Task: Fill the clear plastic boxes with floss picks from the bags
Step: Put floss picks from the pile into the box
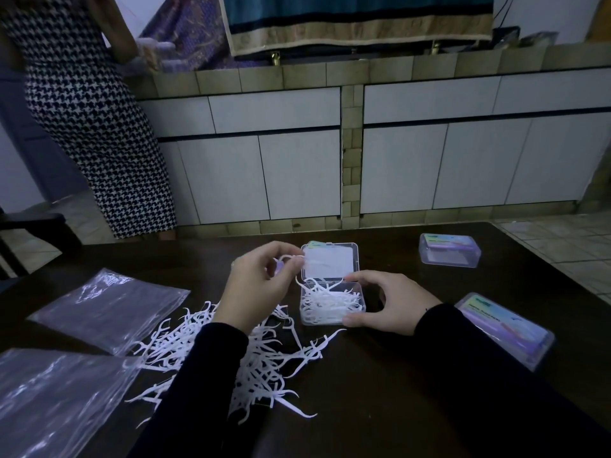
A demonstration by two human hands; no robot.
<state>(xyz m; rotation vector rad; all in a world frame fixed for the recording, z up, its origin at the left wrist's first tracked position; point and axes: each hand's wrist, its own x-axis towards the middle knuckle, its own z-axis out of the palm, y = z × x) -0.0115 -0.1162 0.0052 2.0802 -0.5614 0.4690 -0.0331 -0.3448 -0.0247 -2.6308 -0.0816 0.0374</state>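
Dark table (380,375) | left hand (258,285) pinches floss pick (291,257) above open box (332,304)

A single head-worn, wide-angle view looks forward and down from close above a dark table (380,391), both forearms reaching in from the bottom edge; farther off it faces white cabinets (297,173) across the floor.

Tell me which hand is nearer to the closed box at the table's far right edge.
Right. The right hand grips the open box, on the side toward the closed box. The left hand pinches floss picks beyond the open box's other side, farther away.
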